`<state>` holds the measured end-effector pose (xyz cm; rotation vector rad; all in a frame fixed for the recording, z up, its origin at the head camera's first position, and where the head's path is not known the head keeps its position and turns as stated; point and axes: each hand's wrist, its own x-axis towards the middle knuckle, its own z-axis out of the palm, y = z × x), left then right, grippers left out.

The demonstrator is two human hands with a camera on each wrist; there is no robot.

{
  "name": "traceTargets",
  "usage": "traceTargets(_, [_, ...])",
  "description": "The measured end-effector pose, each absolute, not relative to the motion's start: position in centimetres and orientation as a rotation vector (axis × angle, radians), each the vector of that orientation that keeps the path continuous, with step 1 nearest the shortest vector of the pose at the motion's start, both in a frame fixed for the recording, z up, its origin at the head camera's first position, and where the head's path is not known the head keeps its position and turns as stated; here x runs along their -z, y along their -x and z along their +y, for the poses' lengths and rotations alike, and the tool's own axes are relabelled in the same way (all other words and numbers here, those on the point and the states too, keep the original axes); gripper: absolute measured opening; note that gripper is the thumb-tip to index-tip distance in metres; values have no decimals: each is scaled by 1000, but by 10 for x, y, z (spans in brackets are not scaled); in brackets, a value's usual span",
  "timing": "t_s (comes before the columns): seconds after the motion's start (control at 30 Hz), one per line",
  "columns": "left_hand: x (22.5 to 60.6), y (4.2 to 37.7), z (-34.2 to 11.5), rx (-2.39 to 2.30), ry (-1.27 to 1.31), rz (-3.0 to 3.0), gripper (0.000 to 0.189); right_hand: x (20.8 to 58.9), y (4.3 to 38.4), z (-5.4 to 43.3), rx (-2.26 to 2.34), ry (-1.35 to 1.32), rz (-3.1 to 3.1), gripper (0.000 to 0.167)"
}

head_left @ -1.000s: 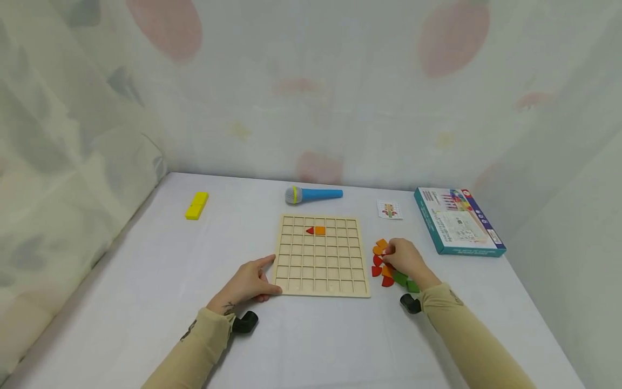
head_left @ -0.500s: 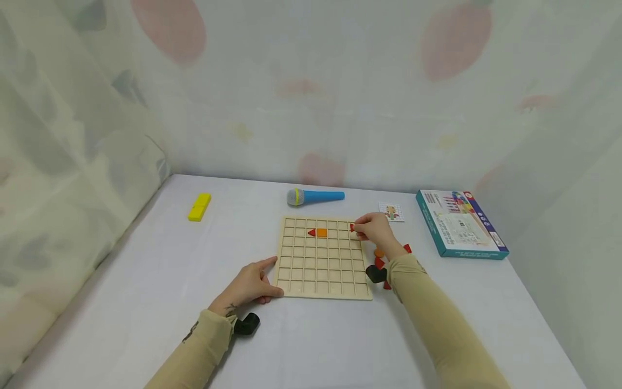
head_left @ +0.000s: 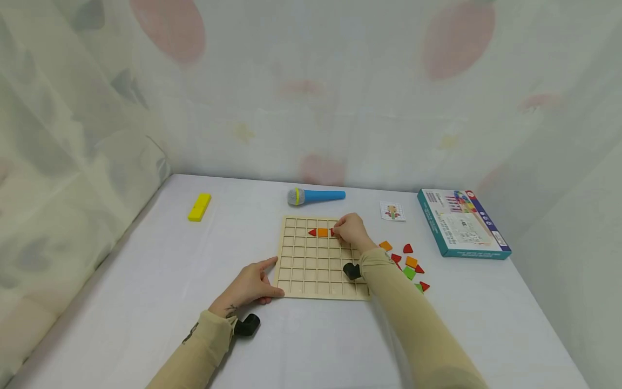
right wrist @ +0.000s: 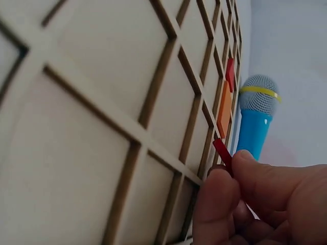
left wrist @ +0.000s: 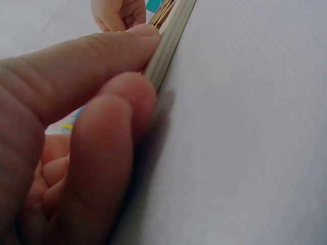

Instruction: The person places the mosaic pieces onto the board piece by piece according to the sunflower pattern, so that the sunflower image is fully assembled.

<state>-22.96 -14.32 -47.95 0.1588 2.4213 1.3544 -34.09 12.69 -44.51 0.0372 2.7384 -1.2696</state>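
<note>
A pale wooden grid board (head_left: 310, 274) lies mid-table. My left hand (head_left: 249, 284) touches its near left corner, index finger extended against the side and thumb at the corner; the other fingers are bent underneath, as the left wrist view shows. A red triangle (head_left: 312, 232) and an orange square (head_left: 323, 232) sit side by side in the second row from the back. My right hand (head_left: 352, 231) pinches a small red piece (right wrist: 222, 152) between thumb and fingers, just right of the orange square. That piece's full shape is hidden by the fingers.
Several loose red, orange and green pieces (head_left: 410, 273) lie right of the board, partly behind the right sleeve. A blue toy microphone (head_left: 323, 195) lies behind the board. A picture card (head_left: 392, 211), a flat box (head_left: 462, 224) and a yellow block (head_left: 199, 207) are farther out.
My right hand has gone from the loose pieces to the board, then left along it, carrying the red piece beside the orange square. The left hand stays at the board's edge.
</note>
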Motion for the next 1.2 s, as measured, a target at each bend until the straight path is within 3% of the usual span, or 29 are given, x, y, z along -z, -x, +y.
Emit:
traceTargets(0.5, [478, 227, -143, -1343, -157, 2431, 99, 442, 337, 125, 1105, -10, 2847, 11])
traceTargets(0.83, [479, 228, -141, -1339, -159, 2425, 98, 407, 311, 201, 1040, -93, 2865, 26])
traceTargets(1.0, [478, 230, -144, -1331, -147, 2436, 98, 414, 298, 229, 840, -131, 2801, 28])
traceTargets(1.2, [478, 232, -145, -1334, -148, 2441, 97, 433, 300, 236, 599, 81, 2749, 35])
